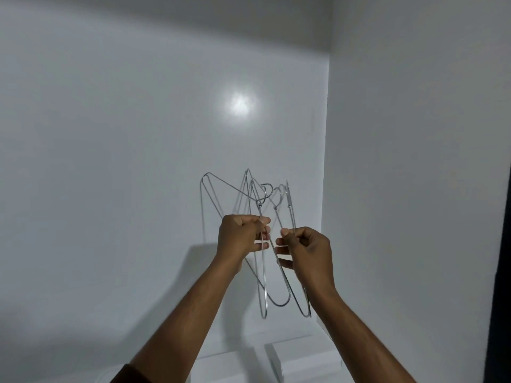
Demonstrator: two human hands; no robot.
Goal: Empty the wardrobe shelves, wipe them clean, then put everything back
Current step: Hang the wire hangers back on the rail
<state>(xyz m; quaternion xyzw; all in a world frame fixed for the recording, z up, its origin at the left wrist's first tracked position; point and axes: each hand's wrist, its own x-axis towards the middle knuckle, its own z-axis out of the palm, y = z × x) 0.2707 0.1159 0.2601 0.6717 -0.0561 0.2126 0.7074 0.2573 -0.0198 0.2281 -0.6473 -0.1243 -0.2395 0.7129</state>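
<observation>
Inside the white wardrobe compartment (138, 161), you have a tangle of wire hangers (265, 244) raised between both hands, well clear of the shelf (226, 363) below. Your left hand (243, 239) grips one hanger's wire just under its hook, fingers curled round it; your right hand (307, 250) pinches the neighbouring wires just beside it. The hangers stand roughly upright, hooks up and away from you, rounded shoulders hanging down between your forearms. Both hands are equally near, so separating or aligning them likely turns on drawing the hands apart sideways, across the long axis, without the hooks snagging.
</observation>
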